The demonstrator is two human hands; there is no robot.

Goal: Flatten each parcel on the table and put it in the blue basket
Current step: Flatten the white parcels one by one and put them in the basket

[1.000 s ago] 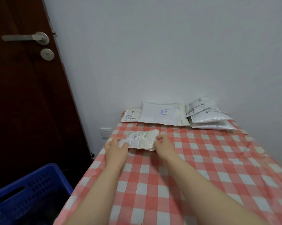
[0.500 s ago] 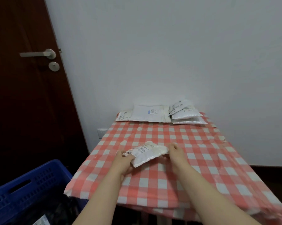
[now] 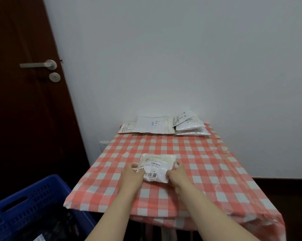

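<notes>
Left hand [image 3: 132, 178] and right hand [image 3: 177, 176], fingers [image 3: 134, 165] curled round the side edges of the parcel [image 3: 157, 166], hold it down on the table [image 3: 207, 162], likely to flatten it

left hand [image 3: 132, 176], right hand [image 3: 177, 175] — both gripping

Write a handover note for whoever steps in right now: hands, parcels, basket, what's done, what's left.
Hands: left hand holds the white parcel by its left edge, right hand by its right edge.
Things: that parcel lies near the front of the checked table. The blue basket is low at the table's left.
Done: the basket's contents are too dark to tell.
Left: flatten and basket this parcel, then the far parcels by the wall.
</notes>
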